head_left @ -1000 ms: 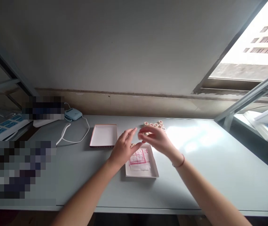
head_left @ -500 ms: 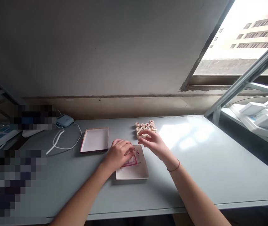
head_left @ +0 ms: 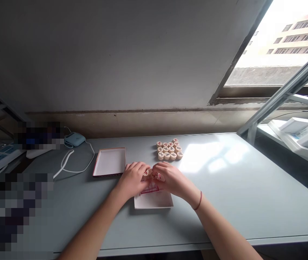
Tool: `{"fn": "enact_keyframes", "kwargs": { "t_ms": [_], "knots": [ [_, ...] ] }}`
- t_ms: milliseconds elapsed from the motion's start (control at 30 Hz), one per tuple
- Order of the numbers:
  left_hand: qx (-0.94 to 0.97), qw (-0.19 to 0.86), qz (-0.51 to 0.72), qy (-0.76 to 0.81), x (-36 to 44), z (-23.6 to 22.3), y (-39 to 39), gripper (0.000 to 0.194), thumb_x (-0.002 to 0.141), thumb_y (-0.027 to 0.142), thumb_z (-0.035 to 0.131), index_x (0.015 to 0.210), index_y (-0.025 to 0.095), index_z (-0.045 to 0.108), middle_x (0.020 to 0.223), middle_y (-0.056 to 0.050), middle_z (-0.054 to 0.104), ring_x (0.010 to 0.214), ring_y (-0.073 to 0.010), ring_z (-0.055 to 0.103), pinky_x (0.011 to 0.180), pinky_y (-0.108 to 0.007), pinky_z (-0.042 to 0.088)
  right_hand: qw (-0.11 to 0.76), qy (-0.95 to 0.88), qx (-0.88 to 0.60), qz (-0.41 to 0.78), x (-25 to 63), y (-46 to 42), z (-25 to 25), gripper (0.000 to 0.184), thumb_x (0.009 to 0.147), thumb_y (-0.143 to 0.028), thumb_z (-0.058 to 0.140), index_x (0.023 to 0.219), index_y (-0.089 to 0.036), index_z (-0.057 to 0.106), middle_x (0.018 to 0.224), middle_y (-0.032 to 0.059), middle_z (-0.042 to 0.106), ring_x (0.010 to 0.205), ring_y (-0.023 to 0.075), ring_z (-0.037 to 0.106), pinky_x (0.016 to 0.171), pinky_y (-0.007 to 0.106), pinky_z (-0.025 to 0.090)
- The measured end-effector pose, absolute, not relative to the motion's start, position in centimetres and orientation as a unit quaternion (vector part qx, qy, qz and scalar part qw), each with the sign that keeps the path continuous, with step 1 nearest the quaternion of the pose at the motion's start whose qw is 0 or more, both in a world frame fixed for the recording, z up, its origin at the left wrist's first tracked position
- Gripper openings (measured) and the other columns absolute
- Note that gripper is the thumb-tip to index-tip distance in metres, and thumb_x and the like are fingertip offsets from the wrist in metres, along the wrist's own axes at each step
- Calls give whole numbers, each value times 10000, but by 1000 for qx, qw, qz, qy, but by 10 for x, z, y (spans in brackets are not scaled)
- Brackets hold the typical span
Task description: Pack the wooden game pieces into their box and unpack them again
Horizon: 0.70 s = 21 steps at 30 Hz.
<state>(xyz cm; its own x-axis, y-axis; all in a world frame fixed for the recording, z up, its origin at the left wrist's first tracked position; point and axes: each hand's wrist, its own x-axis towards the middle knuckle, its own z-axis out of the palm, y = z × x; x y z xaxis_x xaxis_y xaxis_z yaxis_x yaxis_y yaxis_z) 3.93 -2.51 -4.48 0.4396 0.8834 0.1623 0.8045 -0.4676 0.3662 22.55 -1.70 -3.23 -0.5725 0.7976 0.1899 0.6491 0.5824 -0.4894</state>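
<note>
A shallow white box tray (head_left: 154, 202) lies on the grey table (head_left: 224, 195), with a folded sheet printed in red lines (head_left: 150, 189) inside it. Both hands are over its far end. My left hand (head_left: 132, 178) has its fingers curled around round wooden game pieces (head_left: 154, 174) with red marks. My right hand (head_left: 167, 178) is curled over the same pieces from the right, fingertips meeting the left hand's. A tidy cluster of several more wooden pieces (head_left: 169, 150) sits on the table just beyond the hands.
The box's lid (head_left: 109, 161), white inside with a reddish rim, lies open side up to the left. A small blue device (head_left: 74, 138) with a white cable (head_left: 70, 162) sits at the back left. A window frame (head_left: 281, 94) and white boxes (head_left: 302, 135) are at the right.
My right hand came back from the cluster of pieces to the tray and closed beside the left. My left hand dropped from above the tray onto the pieces in it.
</note>
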Motion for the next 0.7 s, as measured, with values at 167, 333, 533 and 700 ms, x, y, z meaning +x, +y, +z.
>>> {"fn": "enact_keyframes", "kwargs": {
  "t_ms": [167, 333, 533, 700],
  "knots": [
    [840, 131, 169, 498, 38, -49, -24, 259, 830, 151, 539, 1069, 238, 591, 1056, -33, 670, 966, -233, 596, 821, -367, 448, 196, -884, -408, 118, 226, -14, -36, 154, 792, -71, 606, 832, -218, 627, 881, 50, 578, 808, 198, 521, 679, 306, 476],
    [838, 131, 165, 503, 37, -49, -24, 291, 818, 110, 528, 1070, 240, 594, 1046, -32, 671, 959, -236, 597, 813, -364, 452, 201, -882, -409, 119, 222, -15, -41, 174, 796, -42, 580, 814, -211, 618, 815, 38, 573, 773, 191, 525, 655, 292, 461],
    [837, 134, 168, 503, 37, -49, -24, 201, 853, 204, 562, 1050, 223, 596, 1045, -39, 671, 958, -245, 600, 814, -381, 458, 285, -832, -430, 203, 232, 1, -32, 87, 848, -258, 605, 923, -218, 621, 884, 30, 614, 714, 152, 555, 644, 264, 452],
    [838, 130, 189, 496, 37, -53, -24, 201, 834, 203, 572, 1032, 218, 603, 1031, -44, 674, 925, -224, 608, 831, -369, 465, 254, -713, -650, 71, 257, 72, -22, 210, 860, -324, 517, 958, -185, 639, 990, 94, 638, 808, 195, 603, 688, 291, 437]
  ]
}}
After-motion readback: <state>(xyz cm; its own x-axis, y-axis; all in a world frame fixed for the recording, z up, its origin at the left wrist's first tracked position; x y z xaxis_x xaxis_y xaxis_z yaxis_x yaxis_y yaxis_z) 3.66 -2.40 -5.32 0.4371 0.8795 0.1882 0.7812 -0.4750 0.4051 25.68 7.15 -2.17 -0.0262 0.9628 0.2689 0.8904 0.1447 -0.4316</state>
